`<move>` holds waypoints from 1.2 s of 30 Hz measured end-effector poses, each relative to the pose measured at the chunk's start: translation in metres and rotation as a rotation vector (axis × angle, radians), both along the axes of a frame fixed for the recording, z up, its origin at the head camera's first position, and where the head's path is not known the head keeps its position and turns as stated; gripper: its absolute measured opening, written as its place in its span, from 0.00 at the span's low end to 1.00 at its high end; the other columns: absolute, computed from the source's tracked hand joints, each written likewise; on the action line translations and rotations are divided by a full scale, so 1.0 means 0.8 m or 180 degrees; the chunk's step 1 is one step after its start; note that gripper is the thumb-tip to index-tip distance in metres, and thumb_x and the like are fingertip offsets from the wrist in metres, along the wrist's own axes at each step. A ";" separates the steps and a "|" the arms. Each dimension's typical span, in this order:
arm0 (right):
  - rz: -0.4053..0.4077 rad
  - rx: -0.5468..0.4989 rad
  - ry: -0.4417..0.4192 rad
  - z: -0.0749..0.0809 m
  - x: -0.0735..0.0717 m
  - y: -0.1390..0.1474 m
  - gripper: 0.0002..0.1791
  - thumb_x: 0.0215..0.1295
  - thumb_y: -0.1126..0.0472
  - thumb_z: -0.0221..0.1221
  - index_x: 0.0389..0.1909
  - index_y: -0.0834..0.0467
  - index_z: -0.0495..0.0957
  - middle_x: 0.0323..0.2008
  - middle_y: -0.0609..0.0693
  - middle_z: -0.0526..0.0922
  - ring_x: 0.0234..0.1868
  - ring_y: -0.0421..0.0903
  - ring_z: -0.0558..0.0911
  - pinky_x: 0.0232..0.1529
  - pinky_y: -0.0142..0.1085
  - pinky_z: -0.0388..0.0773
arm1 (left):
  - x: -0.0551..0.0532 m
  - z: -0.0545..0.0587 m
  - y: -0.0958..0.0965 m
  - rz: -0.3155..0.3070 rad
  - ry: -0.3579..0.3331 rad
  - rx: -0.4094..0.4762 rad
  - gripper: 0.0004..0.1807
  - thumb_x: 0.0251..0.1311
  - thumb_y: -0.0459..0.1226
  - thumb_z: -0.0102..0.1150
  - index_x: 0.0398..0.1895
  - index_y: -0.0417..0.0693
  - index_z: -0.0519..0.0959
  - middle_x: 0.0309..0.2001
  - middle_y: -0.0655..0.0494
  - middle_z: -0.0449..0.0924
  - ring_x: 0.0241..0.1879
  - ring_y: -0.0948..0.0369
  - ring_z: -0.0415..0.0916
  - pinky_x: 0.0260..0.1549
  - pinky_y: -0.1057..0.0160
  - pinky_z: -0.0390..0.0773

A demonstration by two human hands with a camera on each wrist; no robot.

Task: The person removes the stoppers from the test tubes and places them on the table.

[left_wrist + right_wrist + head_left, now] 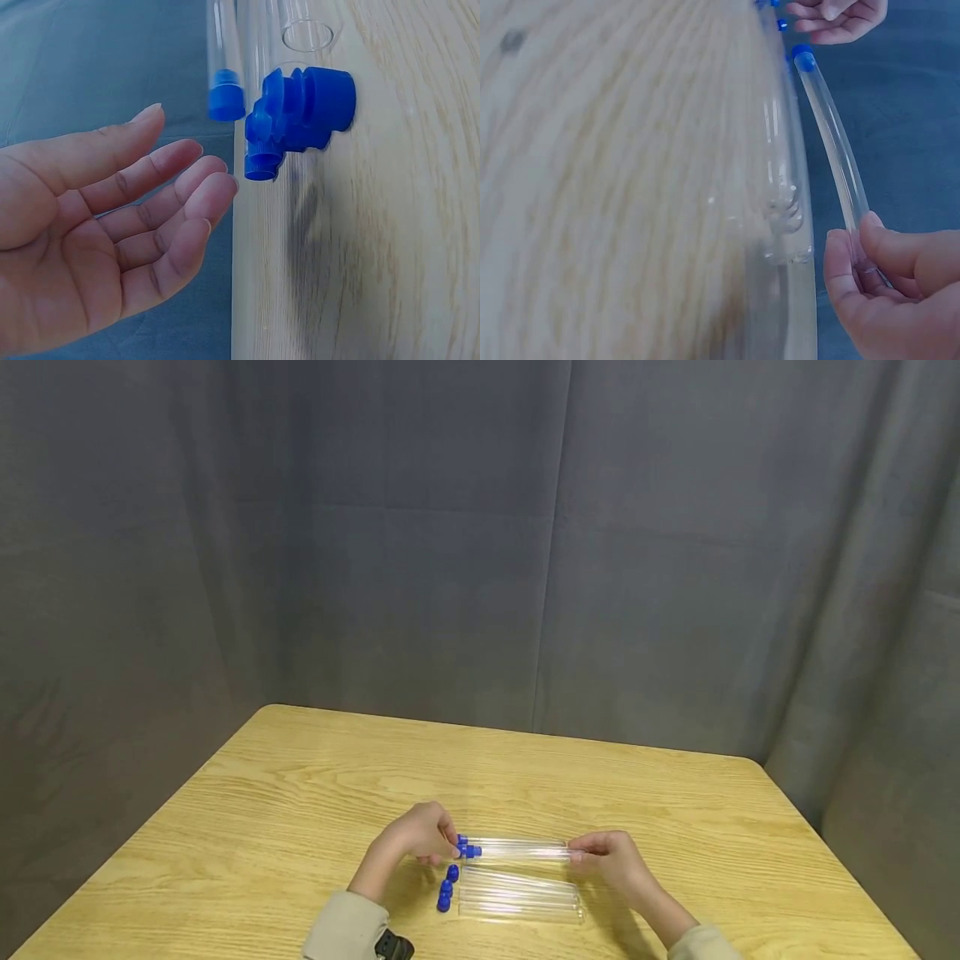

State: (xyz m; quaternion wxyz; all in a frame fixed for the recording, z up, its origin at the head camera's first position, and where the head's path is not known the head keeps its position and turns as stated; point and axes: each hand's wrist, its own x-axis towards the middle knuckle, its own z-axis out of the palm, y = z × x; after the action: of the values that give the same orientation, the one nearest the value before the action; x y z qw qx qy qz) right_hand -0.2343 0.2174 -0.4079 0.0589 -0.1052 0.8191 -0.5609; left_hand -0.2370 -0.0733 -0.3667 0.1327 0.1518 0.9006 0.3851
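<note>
A clear test tube (836, 142) with a blue cap (226, 101) pushed into its mouth is held up off the table. My right hand (611, 860) pinches its rounded end between thumb and fingers. By the capped end, my left hand (112, 225) has its fingers loosely bent and apart from the cap, with nothing in them. Beneath the raised tube, another capped tube lies on the table, its cap partly hidden in the head view. Several uncapped test tubes (521, 897) lie side by side nearer me. Loose blue caps (444, 903) stand in a row at their left ends.
The wooden table (360, 760) has rounded far corners. Grey curtains (420, 568) hang behind it and along its sides. A black watch (395, 946) is at the left wrist, beside a beige sleeve (347, 928).
</note>
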 end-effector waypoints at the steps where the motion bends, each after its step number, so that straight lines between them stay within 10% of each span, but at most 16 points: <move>1: -0.0025 -0.0014 -0.0017 0.001 0.001 0.000 0.13 0.56 0.69 0.57 0.39 0.77 0.74 0.33 0.62 0.80 0.34 0.50 0.80 0.36 0.37 0.77 | 0.000 0.000 0.000 0.0000 0.0002 0.0010 0.04 0.49 0.28 0.62 0.23 0.40 0.76 0.18 0.51 0.75 0.12 0.65 0.65 0.14 0.69 0.67; 18: 0.0039 -0.0424 -0.0106 0.025 0.014 0.006 0.19 0.59 0.67 0.56 0.45 0.78 0.69 0.43 0.62 0.77 0.40 0.47 0.78 0.43 0.33 0.74 | 0.002 0.004 0.000 -0.0060 0.0054 0.0267 0.10 0.47 0.28 0.63 0.33 0.32 0.77 0.23 0.53 0.74 0.22 0.55 0.76 0.23 0.60 0.77; 30: -0.0069 -0.0537 -0.0157 0.037 0.026 0.004 0.20 0.61 0.67 0.54 0.48 0.78 0.67 0.43 0.58 0.77 0.41 0.46 0.77 0.45 0.33 0.73 | 0.001 0.010 0.007 -0.0596 0.0448 0.0544 0.12 0.47 0.30 0.65 0.36 0.36 0.77 0.27 0.56 0.75 0.28 0.60 0.72 0.26 0.64 0.74; 36: -0.0194 -0.0605 -0.0164 0.042 0.029 -0.002 0.19 0.62 0.66 0.54 0.48 0.77 0.68 0.40 0.53 0.78 0.39 0.45 0.77 0.45 0.35 0.73 | -0.002 0.010 0.010 -0.0532 0.0600 0.0739 0.07 0.54 0.33 0.60 0.33 0.38 0.80 0.22 0.54 0.77 0.23 0.54 0.75 0.23 0.64 0.74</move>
State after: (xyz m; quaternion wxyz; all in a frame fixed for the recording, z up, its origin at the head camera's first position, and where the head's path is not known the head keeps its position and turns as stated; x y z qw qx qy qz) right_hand -0.2112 0.2156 -0.3747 0.0526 -0.0710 0.7632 -0.6402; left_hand -0.2386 -0.0649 -0.3584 0.0608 0.2758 0.8428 0.4582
